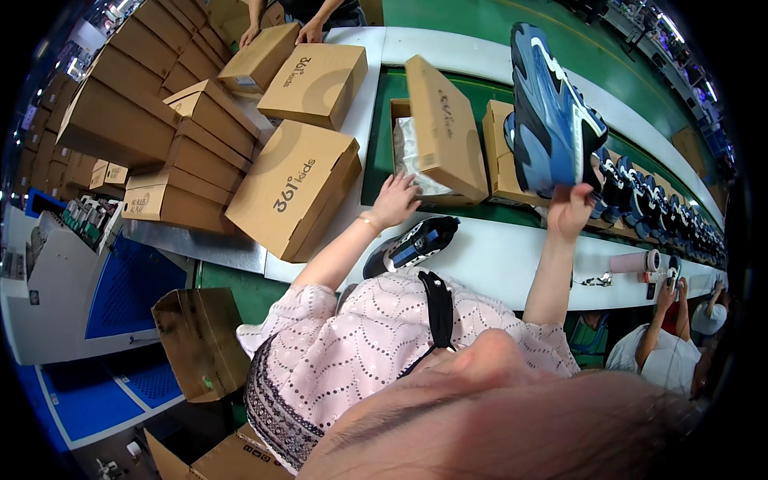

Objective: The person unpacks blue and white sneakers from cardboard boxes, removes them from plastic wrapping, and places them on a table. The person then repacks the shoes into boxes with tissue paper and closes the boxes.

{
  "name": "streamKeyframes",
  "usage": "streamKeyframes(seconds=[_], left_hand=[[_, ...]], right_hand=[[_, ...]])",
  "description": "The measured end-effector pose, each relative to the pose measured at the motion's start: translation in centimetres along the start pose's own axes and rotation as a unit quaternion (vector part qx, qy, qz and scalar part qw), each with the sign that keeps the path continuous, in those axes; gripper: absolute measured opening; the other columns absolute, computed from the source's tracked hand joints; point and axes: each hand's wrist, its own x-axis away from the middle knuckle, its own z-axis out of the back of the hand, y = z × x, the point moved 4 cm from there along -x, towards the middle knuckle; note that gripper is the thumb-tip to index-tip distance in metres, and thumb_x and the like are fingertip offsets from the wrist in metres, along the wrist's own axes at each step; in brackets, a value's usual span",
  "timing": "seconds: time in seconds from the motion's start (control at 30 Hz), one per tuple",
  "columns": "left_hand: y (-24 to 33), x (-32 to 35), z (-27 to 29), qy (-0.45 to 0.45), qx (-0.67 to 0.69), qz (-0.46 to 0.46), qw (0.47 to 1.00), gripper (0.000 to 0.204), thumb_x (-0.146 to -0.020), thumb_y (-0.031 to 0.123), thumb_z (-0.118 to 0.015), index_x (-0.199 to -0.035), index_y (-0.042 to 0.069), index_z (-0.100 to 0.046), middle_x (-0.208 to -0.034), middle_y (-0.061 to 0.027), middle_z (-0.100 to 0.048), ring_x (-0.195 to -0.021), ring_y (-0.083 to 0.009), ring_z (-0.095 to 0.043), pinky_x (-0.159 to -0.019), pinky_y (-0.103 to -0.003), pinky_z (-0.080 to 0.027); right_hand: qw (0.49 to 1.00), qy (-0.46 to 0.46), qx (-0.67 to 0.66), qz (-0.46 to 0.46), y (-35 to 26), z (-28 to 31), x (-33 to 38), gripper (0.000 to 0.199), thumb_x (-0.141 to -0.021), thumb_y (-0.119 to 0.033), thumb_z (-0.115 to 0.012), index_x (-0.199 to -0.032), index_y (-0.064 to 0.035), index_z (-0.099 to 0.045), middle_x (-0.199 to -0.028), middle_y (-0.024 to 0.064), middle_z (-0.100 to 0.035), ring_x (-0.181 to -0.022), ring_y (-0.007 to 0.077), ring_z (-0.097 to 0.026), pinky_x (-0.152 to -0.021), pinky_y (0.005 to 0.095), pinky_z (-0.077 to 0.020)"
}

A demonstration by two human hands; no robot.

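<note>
My right hand (570, 210) is raised at the right, fingers pinching the end of a blue sneaker (552, 120) with black and white parts, held upright in the air. An open brown shoebox (400, 110) lies ahead of me, with white tissue paper (406, 148) inside. Its lid (446, 128) stands tilted over the right part of the box. My left hand (396, 200) is open at the box's near edge, fingers stretched toward the tissue; whether they touch it I cannot tell. Just below on the white table lies another dark sneaker (414, 244) with white and blue parts.
Closed shoeboxes (292, 184) and stacked boxes (160, 120) stand at the left. Sneakers (640, 196) line the green belt (376, 172) to the right. A pink tumbler (632, 262) lies on the white table (496, 276). Co-workers' hands (308, 32) are at the far boxes, others at the right.
</note>
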Motion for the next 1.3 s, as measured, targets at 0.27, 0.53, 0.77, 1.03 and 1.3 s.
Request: streamKeyframes(seconds=[0.27, 0.53, 0.77, 1.03, 1.3], left_hand=[[-2.9, 10.1, 2.6, 0.010, 0.223, 0.139, 0.965, 0.036, -0.082, 0.023, -0.055, -0.114, 0.005, -0.056, -0.112, -0.0188, -0.056, -0.103, -0.0333, -0.053, -0.088, -0.040, -0.044], [-3.6, 14.5, 17.9, 0.249, 0.067, 0.253, 0.932, 0.020, -0.079, 0.010, -0.055, -0.096, 0.005, -0.065, -0.084, -0.0153, -0.064, -0.081, -0.0304, -0.062, -0.072, -0.036, -0.049], [-21.1, 24.4, 18.4, 0.192, -0.097, 0.583, 0.783, 0.040, -0.084, 0.030, -0.054, -0.113, 0.002, -0.055, -0.115, -0.0194, -0.055, -0.111, -0.0350, -0.049, -0.097, -0.040, -0.037], [-18.8, 26.4, 14.0, 0.198, -0.071, 0.606, 0.767, 0.044, -0.086, 0.039, -0.045, -0.101, 0.000, -0.059, -0.100, -0.0268, -0.059, -0.095, -0.0407, -0.057, -0.081, -0.042, -0.048], [-12.5, 29.7, 10.4, -0.094, -0.110, 0.532, 0.834, 0.059, -0.087, 0.052, -0.037, -0.099, -0.001, -0.059, -0.100, -0.0260, -0.059, -0.094, -0.0393, -0.058, -0.084, -0.042, -0.046]], right_hand=[[0.814, -0.397, 0.421, -0.052, 13.8, -6.0, 2.5, 0.034, -0.076, -0.003, -0.063, -0.109, -0.0076, -0.054, -0.111, 0.0128, -0.050, -0.103, 0.0294, -0.048, -0.092, 0.0352, -0.0398], [0.629, -0.543, 0.471, -0.297, 9.1, -5.7, 10.6, 0.031, -0.068, -0.017, -0.072, -0.094, -0.0084, -0.058, -0.104, 0.0082, -0.056, -0.092, 0.0271, -0.056, -0.077, 0.0357, -0.0460], [0.684, -0.495, 0.524, -0.110, 12.2, -3.0, 17.7, 0.027, -0.066, -0.016, -0.072, -0.088, -0.0080, -0.058, -0.090, 0.0068, -0.056, -0.073, 0.0293, -0.058, -0.062, 0.0377, -0.0471], [0.889, -0.032, 0.372, -0.265, 4.8, 0.0, 9.4, 0.021, -0.080, -0.005, -0.065, -0.099, -0.0015, -0.055, -0.084, 0.0042, -0.060, -0.059, 0.0064, -0.054, -0.051, 0.0188, -0.0442], [0.840, 0.002, 0.471, -0.271, 11.2, 1.3, 5.2, 0.031, -0.087, -0.015, -0.059, -0.109, 0.0028, -0.046, -0.083, 0.0107, -0.060, -0.062, 0.0168, -0.064, -0.051, 0.0229, -0.0481]])
